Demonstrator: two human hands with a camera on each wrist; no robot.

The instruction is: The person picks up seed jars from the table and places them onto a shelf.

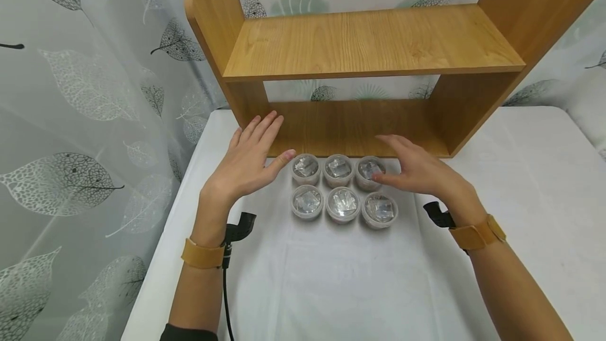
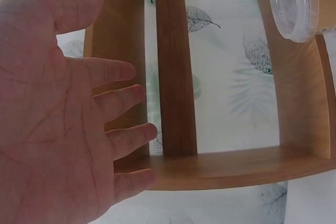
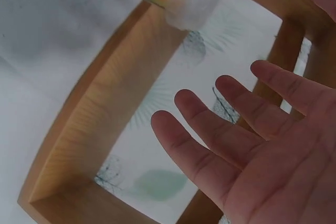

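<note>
Several small round tubs with clear lids stand in two rows of three on the white tabletop; one is the front middle tub (image 1: 343, 204). To their left my left hand (image 1: 248, 164) is held with straight, spread fingers, its thumb near the back left tub (image 1: 305, 166). My right hand (image 1: 423, 170) is on their right, fingers extended, its thumb overlapping the back right tub (image 1: 367, 166) in the head view; whether it touches cannot be made out. Neither hand holds anything. In the left wrist view, the palm (image 2: 58, 114) shows bare beside a tub (image 2: 291, 6).
A wooden two-tier shelf (image 1: 374, 41) stands on the table behind the tubs. White cloth (image 1: 355, 283) covers the table. A leaf-patterned curtain (image 1: 85, 136) hangs at the left. A black cable (image 1: 227, 299) runs down from the left wrist camera.
</note>
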